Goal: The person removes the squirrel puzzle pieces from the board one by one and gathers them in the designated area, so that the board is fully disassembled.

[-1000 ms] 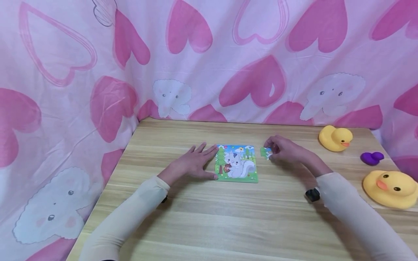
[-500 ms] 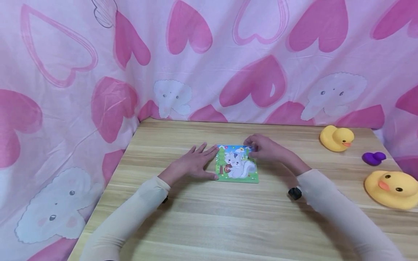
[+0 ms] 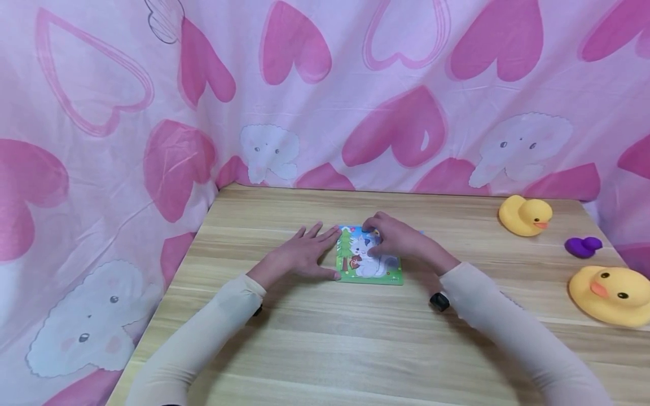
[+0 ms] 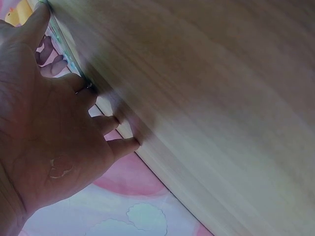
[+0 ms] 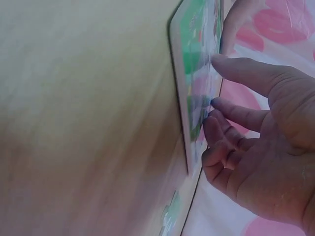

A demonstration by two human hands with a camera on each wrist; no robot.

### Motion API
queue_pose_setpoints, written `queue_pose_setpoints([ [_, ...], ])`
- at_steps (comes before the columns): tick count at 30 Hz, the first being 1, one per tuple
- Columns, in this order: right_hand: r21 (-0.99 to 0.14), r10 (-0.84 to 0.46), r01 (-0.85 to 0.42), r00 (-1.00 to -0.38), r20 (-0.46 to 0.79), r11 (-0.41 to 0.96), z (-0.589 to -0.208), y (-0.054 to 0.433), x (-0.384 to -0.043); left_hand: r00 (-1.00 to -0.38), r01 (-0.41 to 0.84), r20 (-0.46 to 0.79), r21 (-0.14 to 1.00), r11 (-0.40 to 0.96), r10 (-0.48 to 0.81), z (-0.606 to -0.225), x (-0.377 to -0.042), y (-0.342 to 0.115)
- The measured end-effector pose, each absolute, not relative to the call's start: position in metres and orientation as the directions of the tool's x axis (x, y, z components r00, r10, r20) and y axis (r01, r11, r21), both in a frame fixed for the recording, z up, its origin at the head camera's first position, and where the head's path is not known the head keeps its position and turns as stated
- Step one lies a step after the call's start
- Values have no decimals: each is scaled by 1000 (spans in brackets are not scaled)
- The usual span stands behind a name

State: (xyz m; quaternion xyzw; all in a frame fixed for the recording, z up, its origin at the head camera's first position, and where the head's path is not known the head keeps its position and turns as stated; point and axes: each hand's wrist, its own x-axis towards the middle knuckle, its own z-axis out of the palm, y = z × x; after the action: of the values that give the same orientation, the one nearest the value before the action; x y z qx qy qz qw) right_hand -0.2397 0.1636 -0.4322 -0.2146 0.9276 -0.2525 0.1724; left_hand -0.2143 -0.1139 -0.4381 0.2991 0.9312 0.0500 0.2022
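- While pink fabric (image 3: 244, 84) printed with hearts and pale animals rises behind the table's far edge, more of it hangs beyond the left edge.
- The wooden table (image 3: 325, 349) spreads below, its far left corner meeting the fabric.
- The left hand (image 3: 307, 254) lies with its fingers spread, thumb and forefinger touching the left side of the puzzle.
- The right hand (image 3: 398, 237) is apart from the left one, over the puzzle's upper right part; its thumb and forefinger stand apart with tips on the picture, the other fingers bent (whether it grips a piece, one cannot tell).
- A larger yellow duck (image 3: 611, 296) sits near the table's right edge.
- The squirrel puzzle (image 3: 365, 265) lies flat between the hands, nearer the table's far edge.
- A smaller yellow duck (image 3: 525, 216) stands near the far right corner.
- A purple duck (image 3: 583, 247) sits by the right edge, between the yellow ones.
- A loose piece (image 5: 171, 214) lies on the table, just beside the puzzle's right side.
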Motion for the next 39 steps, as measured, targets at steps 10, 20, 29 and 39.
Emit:
queue_pose_setpoints([
  [10, -535, -464, -279, -851, -247, 798, -429, 158, -243, -743, 528, -347, 220, 820, 572, -438, -214, -114],
  [20, -568, -476, -274, -845, -243, 776, -432, 157, -248, -742, 535, -341, 219, 816, 578, -437, -213, -114],
  [29, -567, -494, -326, -853, -169, 756, -435, 159, -248, -740, 538, -341, 217, 814, 580, -439, -213, -114],
  [39, -611, -526, -327, -833, -175, 721, -432, 162, -256, -735, 554, -333, 208, 806, 591, -438, -214, -114],
])
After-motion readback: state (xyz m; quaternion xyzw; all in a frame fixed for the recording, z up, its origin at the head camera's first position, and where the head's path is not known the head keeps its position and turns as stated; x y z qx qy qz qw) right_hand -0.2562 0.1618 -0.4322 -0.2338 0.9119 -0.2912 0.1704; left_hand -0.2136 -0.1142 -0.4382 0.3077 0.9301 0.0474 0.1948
